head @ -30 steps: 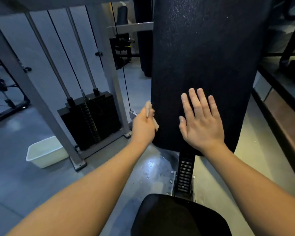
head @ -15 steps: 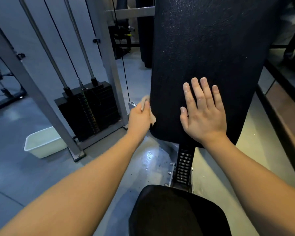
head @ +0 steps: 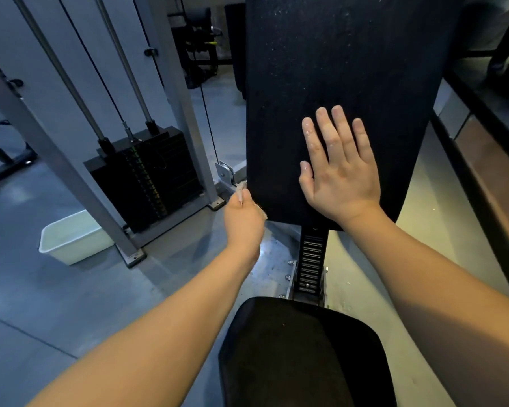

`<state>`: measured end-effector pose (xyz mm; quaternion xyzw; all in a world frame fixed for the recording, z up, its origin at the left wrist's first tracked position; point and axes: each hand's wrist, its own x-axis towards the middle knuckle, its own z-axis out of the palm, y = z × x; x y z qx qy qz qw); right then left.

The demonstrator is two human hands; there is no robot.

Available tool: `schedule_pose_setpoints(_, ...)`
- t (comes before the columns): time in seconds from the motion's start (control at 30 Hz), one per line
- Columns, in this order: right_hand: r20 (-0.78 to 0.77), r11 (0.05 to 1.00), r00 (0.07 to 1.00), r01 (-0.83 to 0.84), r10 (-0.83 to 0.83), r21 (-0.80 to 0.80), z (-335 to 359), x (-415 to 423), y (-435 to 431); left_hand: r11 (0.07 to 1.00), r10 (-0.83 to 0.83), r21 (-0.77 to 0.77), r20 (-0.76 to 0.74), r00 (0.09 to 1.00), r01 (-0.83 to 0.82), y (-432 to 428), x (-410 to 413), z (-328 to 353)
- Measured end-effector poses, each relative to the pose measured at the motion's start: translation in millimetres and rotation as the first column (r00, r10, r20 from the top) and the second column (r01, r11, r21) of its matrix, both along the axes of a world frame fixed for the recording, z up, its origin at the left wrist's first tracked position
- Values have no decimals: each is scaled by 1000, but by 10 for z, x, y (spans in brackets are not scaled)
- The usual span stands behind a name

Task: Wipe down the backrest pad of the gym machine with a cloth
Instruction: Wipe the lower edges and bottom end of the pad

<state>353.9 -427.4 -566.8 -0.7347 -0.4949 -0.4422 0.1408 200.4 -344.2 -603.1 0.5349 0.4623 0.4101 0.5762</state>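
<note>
Upright black backrest pad (head: 350, 69) filling the upper middle of the view, its surface speckled with pale flecks. Right hand (head: 340, 177) laid flat on the lower front of the pad, fingers straight and slightly spread, palm pressed on, gripping nothing; pale flecks on the fingertips too. Left hand (head: 243, 218) at the pad's lower left edge, close to the bottom corner, fingers curled into a fist around a small pale cloth (head: 241, 190). Only scraps of cloth showing: one tuft poking up above the knuckles, another at the side of the fist nearest the pad. Cloth right at the pad's edge, actual contact hard to tell. Left hand lower than the right and to its left, near it but apart.

Below the pad, a ribbed post (head: 312, 259) running down to the black seat (head: 300, 353) at the bottom. Off to the left, a weight stack (head: 153, 174) in a grey frame, with a white tub (head: 71, 239) beside it on the floor (head: 41, 304).
</note>
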Motion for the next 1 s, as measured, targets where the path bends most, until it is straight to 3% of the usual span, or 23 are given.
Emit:
schedule_pose_setpoints(0.07,4,1000,1000,-1,1,2,6,-3,-2,999,37,-33,47,998,-36,-197,-15,-138)
schedule_pose_setpoints(0.17,-2,1000,1000,2,-2,-1,15,-13,-6,980,48,-200,108,993,-26,-358,98,-219)
schedule_pose_setpoints(0.23,0,1000,1000,3,-3,-17,25,-16,-19,916,56,-400,223,973,39,-402,145,-167)
schedule_pose_setpoints(0.3,1,1000,1000,0,0,-26,54,-20,-53,853,55,-503,351,935,139,-401,95,-78)
schedule_pose_setpoints(0.5,-37,985,999,-44,38,-169,-30,-6,-447,859,111,-485,486,867,162,-389,71,-56)
schedule_pose_setpoints(0.77,-52,955,999,-12,-4,-296,-325,213,-1124,805,142,-560,506,851,199,-641,349,-39)
schedule_pose_setpoints(0.93,-139,948,990,-60,17,-312,-281,154,-1192,792,171,-593,439,882,142,-499,267,32)
schedule_pose_setpoints(1.0,-185,942,982,-86,26,-324,-255,136,-1223,776,187,-606,483,855,173,-666,371,29)
